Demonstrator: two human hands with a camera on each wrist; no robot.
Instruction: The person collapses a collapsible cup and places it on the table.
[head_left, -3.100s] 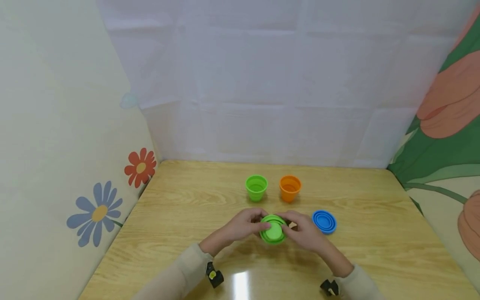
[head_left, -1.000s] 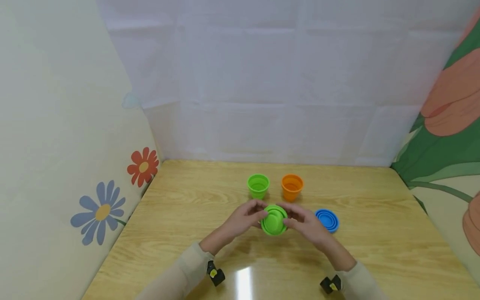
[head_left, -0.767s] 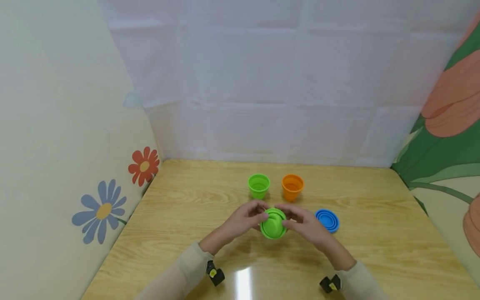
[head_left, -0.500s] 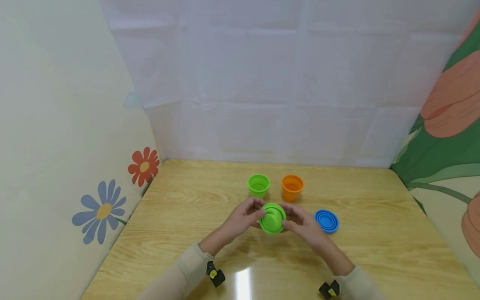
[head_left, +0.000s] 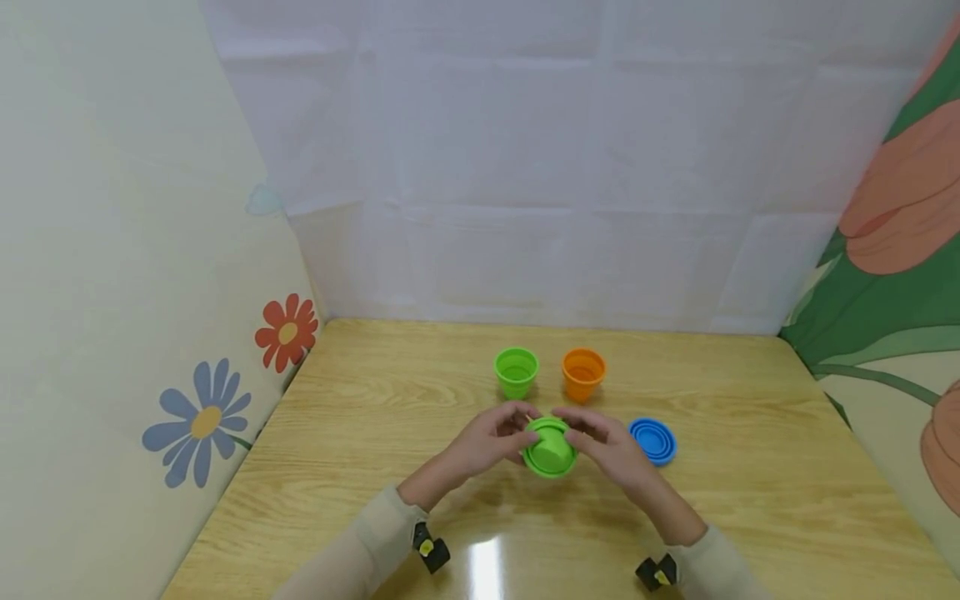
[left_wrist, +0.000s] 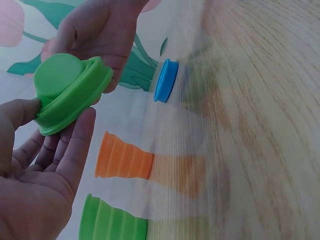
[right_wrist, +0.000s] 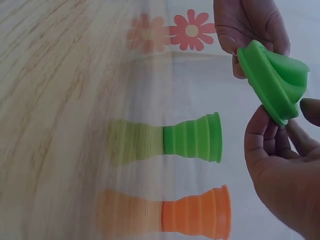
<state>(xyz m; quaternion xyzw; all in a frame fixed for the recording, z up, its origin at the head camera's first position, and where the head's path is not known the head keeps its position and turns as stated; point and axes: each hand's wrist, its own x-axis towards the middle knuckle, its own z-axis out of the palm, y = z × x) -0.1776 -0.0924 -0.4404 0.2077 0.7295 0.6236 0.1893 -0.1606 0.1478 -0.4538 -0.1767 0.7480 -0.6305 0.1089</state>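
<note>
Between my two hands is a green collapsible cup, partly folded, with its base bulging up unevenly toward me. My left hand grips its left rim, thumb on top and fingers beneath. On the opposite side my right hand pinches the rim the same way. Both wrist views show the cup held above the table, its middle pushed out and tilted to one side. Behind the hands stand a second green cup and an orange cup, both extended and upright.
A blue collapsible cup, folded flat, lies just right of my right hand. The wooden table ends at a white cloth backdrop. Flower-patterned panels flank it on the left and right.
The green cup's base, flat about three seconds ago, now bulges out unevenly. Both hands keep hold of its rim and have shifted slightly; the other cups stay where they were.
</note>
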